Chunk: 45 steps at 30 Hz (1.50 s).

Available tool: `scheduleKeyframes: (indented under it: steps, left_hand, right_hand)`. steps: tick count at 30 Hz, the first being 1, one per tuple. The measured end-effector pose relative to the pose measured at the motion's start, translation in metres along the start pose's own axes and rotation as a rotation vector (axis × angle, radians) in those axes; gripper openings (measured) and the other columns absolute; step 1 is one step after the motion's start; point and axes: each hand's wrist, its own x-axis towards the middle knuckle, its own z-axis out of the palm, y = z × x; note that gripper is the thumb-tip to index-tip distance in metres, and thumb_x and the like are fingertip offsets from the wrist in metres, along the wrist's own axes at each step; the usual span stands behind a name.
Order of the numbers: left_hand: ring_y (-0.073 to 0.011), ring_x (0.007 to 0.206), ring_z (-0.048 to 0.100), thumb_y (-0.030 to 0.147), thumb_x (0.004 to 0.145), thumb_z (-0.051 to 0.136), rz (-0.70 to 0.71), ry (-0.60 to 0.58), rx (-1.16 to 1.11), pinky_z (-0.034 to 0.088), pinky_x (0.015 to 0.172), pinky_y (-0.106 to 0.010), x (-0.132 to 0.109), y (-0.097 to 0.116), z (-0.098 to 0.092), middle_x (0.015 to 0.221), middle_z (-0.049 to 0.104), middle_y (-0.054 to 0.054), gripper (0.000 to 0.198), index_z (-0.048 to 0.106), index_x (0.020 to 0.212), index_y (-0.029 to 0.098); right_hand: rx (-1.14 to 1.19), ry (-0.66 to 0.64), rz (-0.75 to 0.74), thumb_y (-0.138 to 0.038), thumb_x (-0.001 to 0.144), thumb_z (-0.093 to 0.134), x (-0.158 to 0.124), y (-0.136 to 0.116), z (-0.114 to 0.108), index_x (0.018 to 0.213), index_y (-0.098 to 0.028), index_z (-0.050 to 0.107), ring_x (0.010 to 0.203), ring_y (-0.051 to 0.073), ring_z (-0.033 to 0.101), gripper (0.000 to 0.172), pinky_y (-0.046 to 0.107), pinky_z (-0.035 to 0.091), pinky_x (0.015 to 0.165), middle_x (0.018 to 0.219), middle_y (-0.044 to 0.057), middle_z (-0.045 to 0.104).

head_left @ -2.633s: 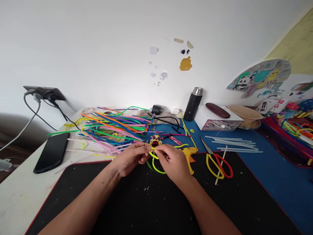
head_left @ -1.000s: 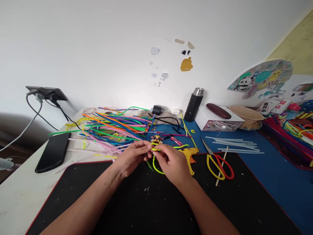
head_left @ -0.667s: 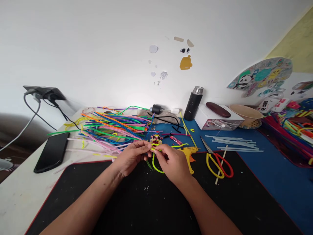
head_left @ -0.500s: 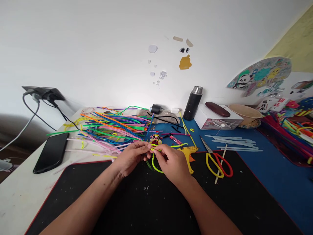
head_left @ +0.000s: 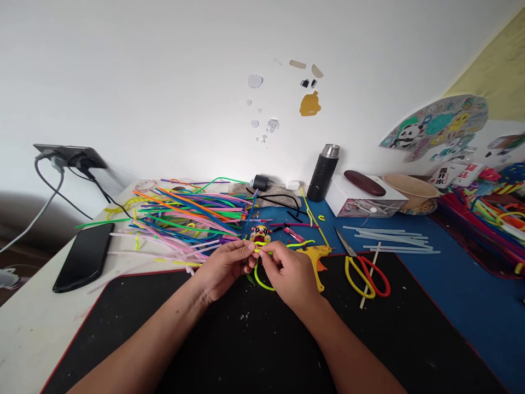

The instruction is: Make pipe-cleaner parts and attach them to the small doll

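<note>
My left hand [head_left: 221, 268] and my right hand [head_left: 289, 271] meet over the black mat [head_left: 246, 339], fingertips pinched together on a bright yellow-green pipe cleaner [head_left: 258, 279]. Its loop hangs down between the two hands. A small red and yellow figure [head_left: 261, 232] stands just behind my fingertips. A yellow glue gun [head_left: 318, 257] lies right beside my right hand.
A heap of coloured pipe cleaners [head_left: 184, 219] spreads at the back left, a black phone [head_left: 84, 256] lies on the left. Scissors [head_left: 365, 271], clear glue sticks [head_left: 389, 238], a black flask [head_left: 324, 174], a white box [head_left: 361, 200] and a bowl [head_left: 412, 191] sit to the right.
Both hands have stayed together on the pipe cleaner, working it with small finger movements. The loop below has drawn a little tighter. The view has shifted slightly.
</note>
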Motion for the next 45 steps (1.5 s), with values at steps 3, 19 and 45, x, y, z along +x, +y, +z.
scheduleKeyframes:
  steps: [3,19,45]
  left_hand:
    - [-0.0104,0.061,0.059,0.035,0.066,0.1,-0.001,0.004,-0.002,0.045,0.058,-0.019,0.0001,0.0001,0.0,0.067,0.068,-0.004,0.035,0.077,0.077,0.012]
    - [-0.0109,0.063,0.059,0.032,0.069,0.099,0.028,0.011,-0.05,0.044,0.058,-0.02,-0.0019,0.0032,0.0053,0.071,0.07,-0.005,0.031,0.077,0.075,0.011]
    - [-0.01,0.062,0.059,0.03,0.071,0.097,0.034,0.025,-0.077,0.047,0.058,-0.02,-0.0002,0.0016,0.0004,0.073,0.07,-0.005,0.028,0.078,0.077,0.01]
  right_hand:
    - [0.007,-0.008,0.014,-0.031,0.102,0.06,0.0002,-0.0001,-0.0007,0.088,-0.021,0.075,0.044,0.011,0.05,0.023,0.024,0.033,0.052,0.054,-0.004,0.059]
    - [0.069,-0.03,0.043,-0.031,0.101,0.063,0.0012,-0.0006,-0.0005,0.091,-0.021,0.075,0.044,0.011,0.052,0.019,0.024,0.034,0.051,0.057,-0.004,0.063]
    - [0.028,-0.02,0.042,-0.032,0.101,0.06,0.0022,0.0002,-0.0026,0.088,-0.022,0.073,0.044,0.012,0.051,0.021,0.024,0.032,0.05,0.055,-0.004,0.061]
